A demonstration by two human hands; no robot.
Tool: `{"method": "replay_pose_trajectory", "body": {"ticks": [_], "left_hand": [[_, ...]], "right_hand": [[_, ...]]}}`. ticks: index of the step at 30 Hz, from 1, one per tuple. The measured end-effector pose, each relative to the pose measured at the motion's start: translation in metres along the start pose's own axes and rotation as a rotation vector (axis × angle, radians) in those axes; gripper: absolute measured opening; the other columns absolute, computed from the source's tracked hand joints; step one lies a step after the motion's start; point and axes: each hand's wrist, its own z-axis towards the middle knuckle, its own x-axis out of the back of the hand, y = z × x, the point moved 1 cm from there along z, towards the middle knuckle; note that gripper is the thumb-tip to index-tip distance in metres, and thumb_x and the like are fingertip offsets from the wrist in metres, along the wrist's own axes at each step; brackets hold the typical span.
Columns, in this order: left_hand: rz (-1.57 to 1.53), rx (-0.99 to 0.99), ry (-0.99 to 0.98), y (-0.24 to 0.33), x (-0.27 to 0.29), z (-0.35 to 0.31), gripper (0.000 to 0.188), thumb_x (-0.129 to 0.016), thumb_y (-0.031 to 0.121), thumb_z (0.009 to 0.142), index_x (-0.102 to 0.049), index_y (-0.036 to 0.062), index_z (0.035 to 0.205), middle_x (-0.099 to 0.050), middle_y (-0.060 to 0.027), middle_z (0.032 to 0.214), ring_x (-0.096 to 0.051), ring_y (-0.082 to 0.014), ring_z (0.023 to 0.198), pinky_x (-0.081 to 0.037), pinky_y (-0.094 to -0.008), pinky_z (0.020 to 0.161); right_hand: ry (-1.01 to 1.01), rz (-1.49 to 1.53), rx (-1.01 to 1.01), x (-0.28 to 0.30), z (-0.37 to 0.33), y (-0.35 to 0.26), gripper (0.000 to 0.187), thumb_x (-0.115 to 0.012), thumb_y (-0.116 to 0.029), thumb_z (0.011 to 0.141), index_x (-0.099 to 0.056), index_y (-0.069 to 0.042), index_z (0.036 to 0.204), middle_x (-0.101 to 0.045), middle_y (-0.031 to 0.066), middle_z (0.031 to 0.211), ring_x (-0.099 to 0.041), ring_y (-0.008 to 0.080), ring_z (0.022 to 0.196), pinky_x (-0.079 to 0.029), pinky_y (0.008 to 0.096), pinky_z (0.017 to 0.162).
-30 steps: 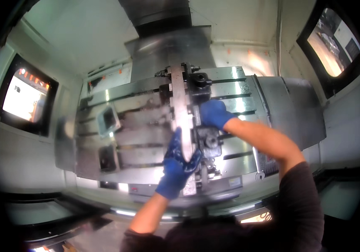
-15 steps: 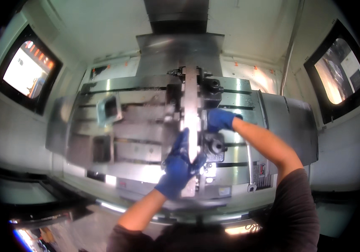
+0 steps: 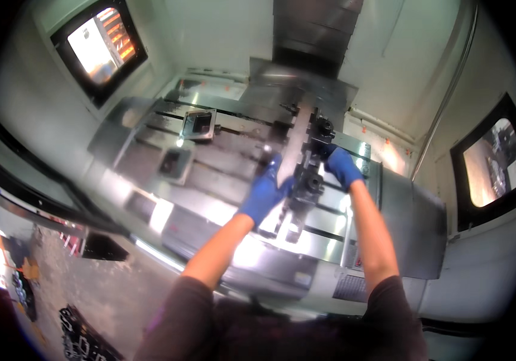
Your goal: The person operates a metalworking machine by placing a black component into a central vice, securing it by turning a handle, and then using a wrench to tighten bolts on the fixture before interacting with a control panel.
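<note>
The left hand (image 3: 264,192) straddled the long metal bar (image 3: 295,144), its fingers along the bar's left side and its thumb on the right. The thumb and fingers stood spread apart; whether they squeezed the bar or merely rested against it, I could not tell. The bar ran away beyond those fingertips and back toward the wearer past the thumb.

The right hand (image 3: 343,165) was bent in on the bar's right side, beside the gap between the far black block (image 3: 323,127) and the near black block (image 3: 310,185). Its fingers looked curled, but their tips were hidden, so what they gripped, if anything, could not be told.

What had changed over the last half second was mostly the view: it had swung and tilted, bringing more floor (image 3: 59,283) into sight. Both hands kept nearly the same spots along the bar, which suggested the work there was carrying on rather than moving elsewhere.

On the slotted table (image 3: 228,144), an open square box (image 3: 211,125) stood left of the left fingers and farther off, with a second box (image 3: 186,165) nearer.
</note>
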Motion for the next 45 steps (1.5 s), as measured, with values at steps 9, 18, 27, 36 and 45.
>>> {"method": "replay_pose_trajectory", "body": {"ticks": [9, 18, 27, 36, 45], "left_hand": [[-1.522, 0.546, 0.04, -0.032, -0.035, 0.009, 0.04, -0.051, 0.031, 0.098, -0.054, 0.0062, 0.129, -0.063, -0.0061, 0.104, -0.056, -0.0122, 0.089, -0.047, -0.0255, 0.079], [-1.123, 0.405, 0.136, -0.166, 0.053, -0.013, 0.021, -0.057, 0.015, 0.096, -0.06, 0.0064, 0.114, -0.062, -0.0069, 0.107, -0.058, -0.0144, 0.1, -0.045, -0.0266, 0.089], [-1.362, 0.322, 0.48, -0.335, 0.221, 0.032, 0.02, -0.052, -0.002, 0.093, -0.061, -0.0026, 0.111, -0.063, -0.0112, 0.109, -0.061, -0.0189, 0.097, -0.05, -0.0273, 0.091], [-0.42, 0.292, 0.35, -0.318, 0.273, -0.034, 0.024, -0.048, 0.004, 0.096, -0.058, -0.0023, 0.117, -0.059, -0.012, 0.118, -0.055, -0.022, 0.109, -0.042, -0.0346, 0.097], [-0.691, 0.423, 0.057, -0.287, 0.31, -0.054, 0.033, -0.05, 0.017, 0.096, -0.054, -0.0007, 0.124, -0.057, -0.0156, 0.122, -0.056, -0.0242, 0.109, -0.049, -0.0383, 0.091]], "right_hand": [[0.48, 0.128, 0.16, -0.058, -0.068, -0.134, 0.033, -0.061, -0.017, 0.088, -0.06, -0.007, 0.12, -0.066, 0.0173, 0.108, -0.065, 0.0297, 0.098, -0.05, 0.0369, 0.086], [0.41, -0.395, 0.107, -0.098, -0.056, -0.164, 0.044, -0.061, -0.029, 0.084, -0.057, -0.007, 0.123, -0.058, 0.0184, 0.121, -0.053, 0.037, 0.116, -0.042, 0.0429, 0.1], [0.146, -0.006, 0.006, -0.235, 0.089, -0.267, 0.057, -0.058, -0.043, 0.086, -0.048, -0.017, 0.136, -0.063, 0.0178, 0.116, -0.062, 0.0358, 0.104, -0.049, 0.041, 0.092], [0.179, -0.326, -0.291, -0.418, 0.288, -0.318, 0.103, -0.067, -0.04, 0.077, -0.005, -0.01, 0.153, -0.047, 0.0274, 0.134, -0.053, 0.0408, 0.119, -0.044, 0.05, 0.096], [-0.122, 0.387, -0.275, -0.333, 0.303, -0.255, 0.069, -0.062, -0.014, 0.077, -0.035, 0.0, 0.139, -0.055, 0.0283, 0.12, -0.059, 0.0375, 0.103, -0.048, 0.0416, 0.09]]}}
